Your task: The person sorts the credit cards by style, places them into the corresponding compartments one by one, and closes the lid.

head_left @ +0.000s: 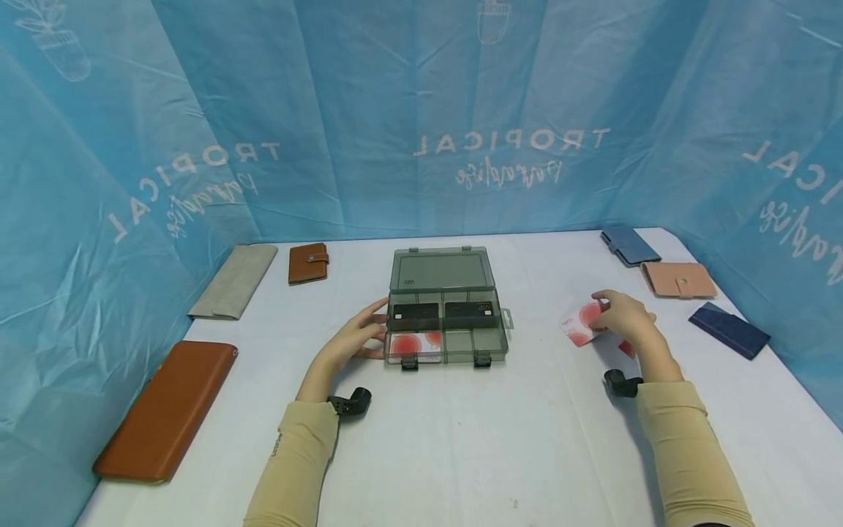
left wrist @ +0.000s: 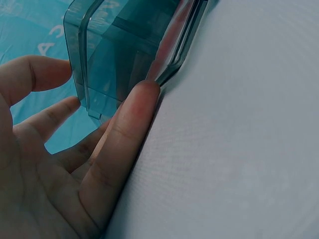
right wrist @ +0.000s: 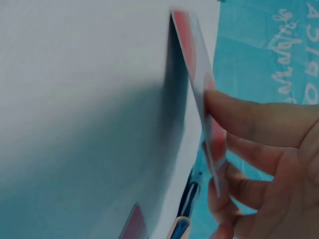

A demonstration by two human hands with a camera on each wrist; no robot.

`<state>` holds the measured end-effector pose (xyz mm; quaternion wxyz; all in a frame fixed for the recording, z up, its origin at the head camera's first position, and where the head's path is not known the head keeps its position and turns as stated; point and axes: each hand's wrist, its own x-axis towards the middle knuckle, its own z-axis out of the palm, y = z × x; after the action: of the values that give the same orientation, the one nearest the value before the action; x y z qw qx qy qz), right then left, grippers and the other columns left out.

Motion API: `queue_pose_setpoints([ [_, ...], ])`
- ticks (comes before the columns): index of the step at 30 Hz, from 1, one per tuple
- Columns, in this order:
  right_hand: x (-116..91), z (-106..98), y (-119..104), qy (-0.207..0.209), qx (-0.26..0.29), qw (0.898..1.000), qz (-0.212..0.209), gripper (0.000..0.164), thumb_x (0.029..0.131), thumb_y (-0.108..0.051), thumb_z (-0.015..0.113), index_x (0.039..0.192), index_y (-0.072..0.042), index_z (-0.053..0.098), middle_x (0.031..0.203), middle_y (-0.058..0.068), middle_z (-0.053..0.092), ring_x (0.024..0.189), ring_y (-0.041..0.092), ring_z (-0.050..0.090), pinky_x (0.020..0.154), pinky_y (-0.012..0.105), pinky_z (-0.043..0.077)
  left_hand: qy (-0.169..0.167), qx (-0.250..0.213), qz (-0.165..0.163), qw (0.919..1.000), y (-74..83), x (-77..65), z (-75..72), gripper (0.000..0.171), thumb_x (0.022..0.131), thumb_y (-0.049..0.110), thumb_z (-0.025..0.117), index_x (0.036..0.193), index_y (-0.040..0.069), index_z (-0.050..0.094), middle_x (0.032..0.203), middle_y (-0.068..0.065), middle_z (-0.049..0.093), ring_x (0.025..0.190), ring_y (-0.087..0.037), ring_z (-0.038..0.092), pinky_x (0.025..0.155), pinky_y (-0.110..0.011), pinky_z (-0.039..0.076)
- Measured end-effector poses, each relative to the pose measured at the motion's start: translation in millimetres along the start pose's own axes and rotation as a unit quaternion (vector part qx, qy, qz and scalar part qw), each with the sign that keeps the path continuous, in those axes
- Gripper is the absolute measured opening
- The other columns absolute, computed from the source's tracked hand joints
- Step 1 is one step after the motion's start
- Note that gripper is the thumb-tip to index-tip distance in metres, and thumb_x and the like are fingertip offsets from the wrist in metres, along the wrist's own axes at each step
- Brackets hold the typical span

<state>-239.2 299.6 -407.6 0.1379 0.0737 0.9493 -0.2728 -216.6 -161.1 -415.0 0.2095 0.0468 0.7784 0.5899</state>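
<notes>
A translucent grey-green plastic organizer box (head_left: 489,339) sits mid-table, its lid (head_left: 443,271) folded back. Two black cards (head_left: 416,313) lie in its rear compartments, and a white card with red circles (head_left: 421,342) in the front left one. Along the box's left side, my left hand (head_left: 351,340) rests with spread fingers; in the left wrist view its fingertips (left wrist: 142,97) touch the wall. My right hand (head_left: 627,318) pinches another white card with red circles (right wrist: 195,64) between thumb and fingers, tilted above the table. Beneath that hand lies a red card (head_left: 627,349), partly hidden.
On the left are a large brown wallet (head_left: 167,410), a grey wallet (head_left: 235,282) and a small brown snap wallet (head_left: 308,263). A blue-grey wallet (head_left: 630,246), a tan one (head_left: 678,280) and a navy one (head_left: 729,331) lie right. Blue curtain (head_left: 369,88) surrounds the table.
</notes>
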Motion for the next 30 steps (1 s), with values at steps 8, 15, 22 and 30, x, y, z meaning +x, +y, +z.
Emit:
queue_pose_setpoints([
  [8,-6.6,1.3,-13.5,-0.002,0.18,0.983,-0.034,0.045,0.094,-0.022,0.053,0.132,0.001,0.042,0.123,0.026,0.046,0.109,0.037,0.043,0.09,0.051,0.037,0.0,0.003,-0.003,1.0,-0.5,1.1,-0.1,0.061,0.093,0.013,0.043,0.149,0.021,0.019,0.146,-0.02,0.027,0.112,-0.034,0.047,0.075,-0.038,0.055],
  [15,-11.8,8.2,-39.5,-0.014,0.252,0.966,-0.054,0.048,0.093,-0.03,0.055,0.13,-0.001,0.045,0.101,0.005,0.06,0.092,0.02,0.052,0.08,0.034,0.04,-0.007,-0.001,0.003,1.0,-0.2,0.1,-1.3,0.061,0.094,0.011,0.041,0.149,0.019,0.018,0.146,-0.021,0.027,0.113,-0.035,0.047,0.077,-0.04,0.054],
  [22,-13.4,24.1,-70.1,-0.034,0.258,0.96,-0.105,0.034,0.093,-0.022,0.053,0.118,0.001,0.051,0.087,0.001,0.063,0.084,0.018,0.056,0.076,0.037,0.041,-0.007,0.003,0.005,1.0,-2.2,1.6,-2.0,0.061,0.094,0.011,0.041,0.149,0.018,0.017,0.146,-0.021,0.026,0.115,-0.036,0.046,0.077,-0.039,0.054],
  [30,-16.0,46.7,-98.6,-0.059,0.232,0.961,-0.139,0.027,0.092,-0.016,0.053,0.113,0.001,0.055,0.096,0.014,0.062,0.092,0.03,0.056,0.081,0.045,0.041,0.002,-0.006,0.006,1.0,-24.2,17.9,-6.1,0.062,0.093,0.013,0.043,0.149,0.024,0.02,0.146,-0.019,0.028,0.112,-0.034,0.048,0.073,-0.037,0.055],
])
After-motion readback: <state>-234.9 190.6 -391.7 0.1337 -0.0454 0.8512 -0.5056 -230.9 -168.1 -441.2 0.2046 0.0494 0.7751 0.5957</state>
